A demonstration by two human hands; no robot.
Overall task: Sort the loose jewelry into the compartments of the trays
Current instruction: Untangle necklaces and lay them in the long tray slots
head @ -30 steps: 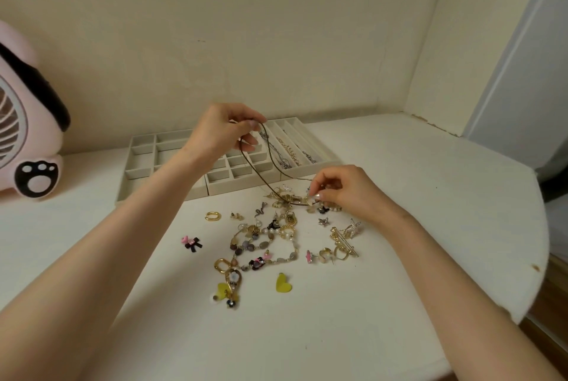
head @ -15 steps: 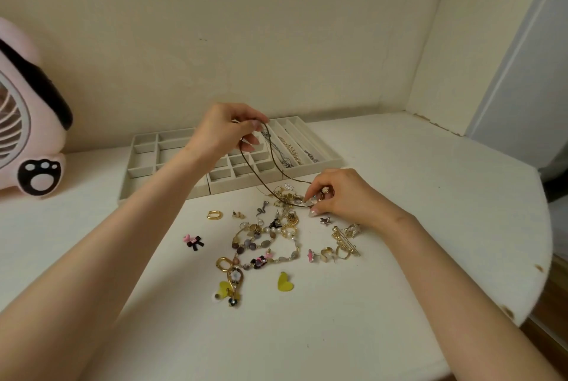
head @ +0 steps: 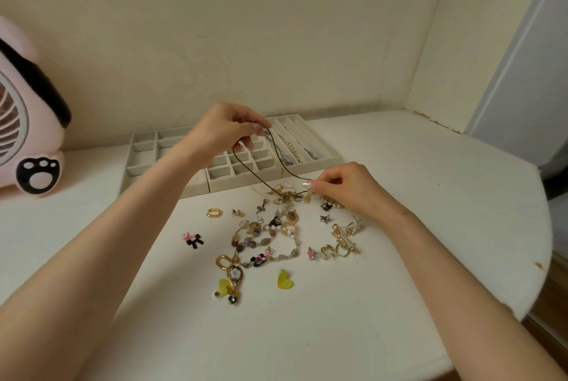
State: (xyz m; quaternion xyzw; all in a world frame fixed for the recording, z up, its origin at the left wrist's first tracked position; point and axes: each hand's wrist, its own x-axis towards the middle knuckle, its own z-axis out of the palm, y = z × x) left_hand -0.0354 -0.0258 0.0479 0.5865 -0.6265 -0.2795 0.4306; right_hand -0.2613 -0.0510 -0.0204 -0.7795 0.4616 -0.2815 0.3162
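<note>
"Head view, please: where was the cord, and who held it?" asked the first.

"It hung as a loop between both hands. The left hand was raised over the trays and pinched the top of the loop with thumb and fingertips, the other fingers curled. The right hand was lower, just before the trays, and seemed to pinch the other end between thumb and forefinger. The bottom of the loop reached into the pile on the table."

"What could go wrong?"

"I think the cord was maybe caught among the gold pieces there. A quick pull upward could drag them along and scatter the small earrings. Also the cord was thin, so it could slip out of a light pinch. The long compartments on the right already held chains, and a cord dropped on them carelessly could tangle with them."

"And the materials?"

"The cord looked dark brown, matte and limp. The trays were pale grey, perhaps a soft lining, with small square cells and long narrow ones. The pile was mostly shiny gold metal, with pearls and a strand of oval grey-brown beads. Apart from it lay a smooth gold hoop, a pink and black bow, a flat yellow heart, a little silver star and a sparkling starfish."
</note>
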